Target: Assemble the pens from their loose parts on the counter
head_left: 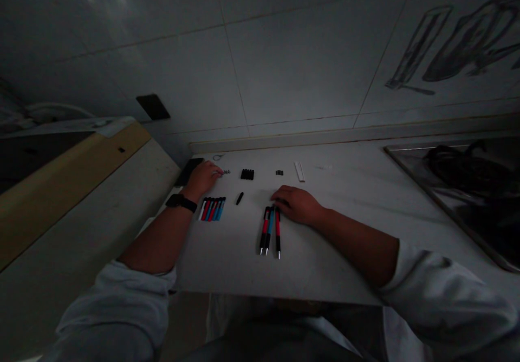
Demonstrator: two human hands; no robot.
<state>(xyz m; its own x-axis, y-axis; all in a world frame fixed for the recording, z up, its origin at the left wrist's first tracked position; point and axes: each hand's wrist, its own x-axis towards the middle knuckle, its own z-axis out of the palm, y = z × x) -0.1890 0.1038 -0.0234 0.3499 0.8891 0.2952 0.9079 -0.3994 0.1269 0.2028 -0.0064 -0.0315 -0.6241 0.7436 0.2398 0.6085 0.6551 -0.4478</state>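
The left hand (204, 176) was at the small metal parts (228, 172), eleven o'clock from the pens (270, 228); the right hand (299, 205) curled by their twelve-o'clock ends. Neither grip's closure could be told; tiny pieces seemed to suit light pinching.

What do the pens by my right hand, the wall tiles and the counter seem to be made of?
The pens: probably plastic, smooth and evenly coloured in red, blue and black; their tips look like polished metal, judging by the silvery glint.
The wall tiles: likely glazed ceramic, since they throw back bright reflections.
The counter: pale and fairly matte; stone or laminate, too dim to tell.
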